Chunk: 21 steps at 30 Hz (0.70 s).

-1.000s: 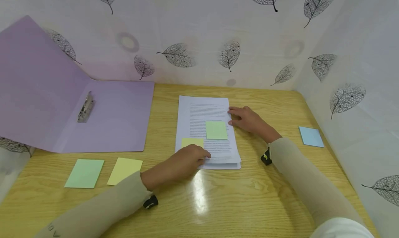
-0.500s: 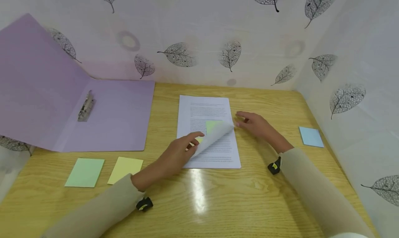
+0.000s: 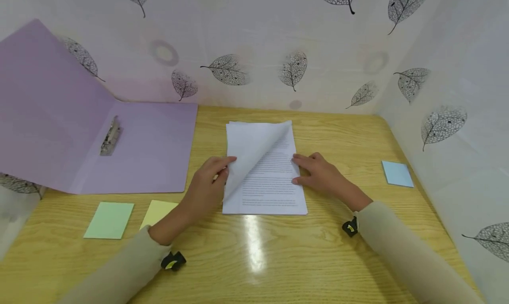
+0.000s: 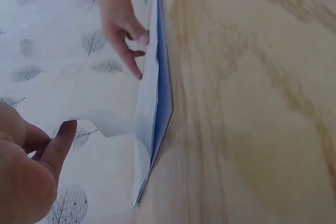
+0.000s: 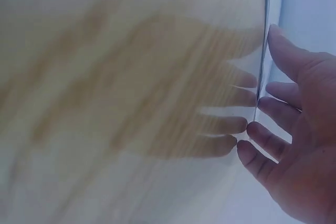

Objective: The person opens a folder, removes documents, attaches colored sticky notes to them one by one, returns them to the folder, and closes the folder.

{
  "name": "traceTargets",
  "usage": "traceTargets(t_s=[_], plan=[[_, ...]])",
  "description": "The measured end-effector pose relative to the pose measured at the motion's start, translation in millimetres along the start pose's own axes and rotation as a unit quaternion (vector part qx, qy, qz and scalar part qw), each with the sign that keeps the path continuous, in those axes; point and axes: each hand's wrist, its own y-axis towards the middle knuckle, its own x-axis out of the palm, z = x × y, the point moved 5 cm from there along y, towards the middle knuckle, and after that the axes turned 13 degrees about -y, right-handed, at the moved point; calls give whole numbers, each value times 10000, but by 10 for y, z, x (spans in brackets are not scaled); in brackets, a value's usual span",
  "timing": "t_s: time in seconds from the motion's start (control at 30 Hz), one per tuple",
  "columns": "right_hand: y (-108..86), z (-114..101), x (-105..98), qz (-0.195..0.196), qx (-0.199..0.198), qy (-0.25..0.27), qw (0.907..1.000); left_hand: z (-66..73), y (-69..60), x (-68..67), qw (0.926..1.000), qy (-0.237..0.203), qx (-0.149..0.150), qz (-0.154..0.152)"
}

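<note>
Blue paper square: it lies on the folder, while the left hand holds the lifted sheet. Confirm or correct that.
Wrong: the blue paper square lies on the table, right of the paper stack, not on the folder, as the head view shows. The left hand does hold the lifted sheet.

In the head view the sleeved left forearm [image 3: 119, 264] slants in from between seven and eight o'clock; the left hand [image 3: 204, 180] points between one and two, forefinger stretched out, thumb pinching close beneath. The right forearm [image 3: 405, 246] slants in from four o'clock; the right hand [image 3: 323, 176] points to ten, thumb held apart from the lightly bent fingers [image 5: 257, 158]. The hands lie apart
</note>
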Motion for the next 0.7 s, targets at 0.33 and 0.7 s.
traceTargets(t_s=[0.33,0.7], plan=[[-32,-70,-56,-55,-105,-164,9998,-88,-61,-542,9934,-544,-533,857],[-21,-74,-41,-56,-151,-220,9996,-281,-211,-1162,9752,-254,-842,2032]])
